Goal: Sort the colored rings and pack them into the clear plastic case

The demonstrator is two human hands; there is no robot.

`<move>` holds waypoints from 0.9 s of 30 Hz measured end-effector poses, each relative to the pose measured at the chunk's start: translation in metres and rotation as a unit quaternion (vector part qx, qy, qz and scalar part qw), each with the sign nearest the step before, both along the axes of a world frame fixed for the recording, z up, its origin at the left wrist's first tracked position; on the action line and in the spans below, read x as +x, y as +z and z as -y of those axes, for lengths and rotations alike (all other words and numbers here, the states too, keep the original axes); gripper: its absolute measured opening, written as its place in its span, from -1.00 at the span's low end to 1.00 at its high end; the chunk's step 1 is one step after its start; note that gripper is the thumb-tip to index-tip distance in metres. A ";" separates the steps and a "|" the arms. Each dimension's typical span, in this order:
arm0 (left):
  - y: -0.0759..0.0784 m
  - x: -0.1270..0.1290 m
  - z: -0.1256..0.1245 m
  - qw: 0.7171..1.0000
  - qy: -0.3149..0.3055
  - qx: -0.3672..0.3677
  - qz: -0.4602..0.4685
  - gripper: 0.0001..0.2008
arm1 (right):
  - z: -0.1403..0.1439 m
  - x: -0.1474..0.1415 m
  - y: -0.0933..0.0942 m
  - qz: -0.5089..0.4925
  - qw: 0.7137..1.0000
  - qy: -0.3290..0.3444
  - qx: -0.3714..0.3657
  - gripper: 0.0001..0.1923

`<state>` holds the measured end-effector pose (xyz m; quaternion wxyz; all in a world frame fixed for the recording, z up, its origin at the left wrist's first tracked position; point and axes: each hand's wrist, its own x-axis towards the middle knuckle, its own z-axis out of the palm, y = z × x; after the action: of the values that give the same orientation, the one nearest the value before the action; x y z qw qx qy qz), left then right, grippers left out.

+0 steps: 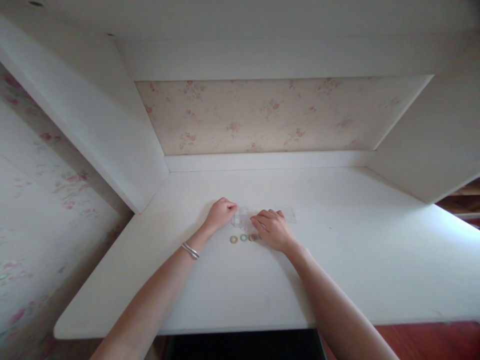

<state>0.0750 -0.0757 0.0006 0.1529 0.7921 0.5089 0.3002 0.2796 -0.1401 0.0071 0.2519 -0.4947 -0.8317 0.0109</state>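
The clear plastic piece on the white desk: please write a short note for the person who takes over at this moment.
Left hand: closed, fingertips pinching the left end of the clear plastic piece.
Right hand: flat, palm down, pressing on the middle of the piece.
The piece lies flat on the white desk; its right end shows free.
Three small rings lie in a row just in front of it, the rightmost partly under the right hand.
Done: cannot tell. Left: the rings are untouched on the desk.
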 end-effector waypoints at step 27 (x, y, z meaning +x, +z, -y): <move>-0.002 -0.043 0.062 0.997 -0.048 -0.064 0.008 -0.74 | 0.027 -0.048 -0.005 0.067 0.988 0.137 0.015 -0.76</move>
<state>0.0321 -0.1376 -0.0013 0.2217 0.8019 0.4873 0.2652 0.2315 -0.1675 0.0016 0.1993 -0.3720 -0.9066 0.0001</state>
